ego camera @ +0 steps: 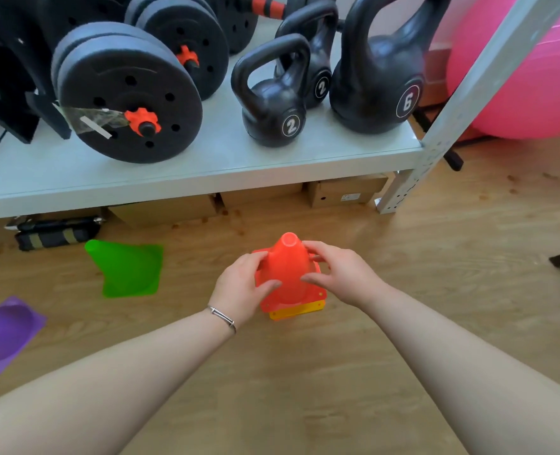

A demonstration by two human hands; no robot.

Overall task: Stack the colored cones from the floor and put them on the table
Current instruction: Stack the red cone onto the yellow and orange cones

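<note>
Orange cone (288,270) sits clasped between both hands, left (242,289) and right (341,274).

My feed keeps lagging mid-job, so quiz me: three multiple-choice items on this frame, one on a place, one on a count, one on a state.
1. Where does the green cone lie?
A. on the floor, left of the stack
B. on the shelf
C. under the pink ball

2. How many kettlebells stand on the shelf?
A. one
B. three
C. five

3. What is the state of the orange cone?
A. lying alone on its side
B. on the shelf
C. upright over a yellow cone, held by both hands

Answers:
1 A, it lies tipped on the wood floor.
2 B, two marked 2 and one marked 6.
3 C, the left hand and right hand clasp it, and the yellow cone's base shows beneath.
</note>
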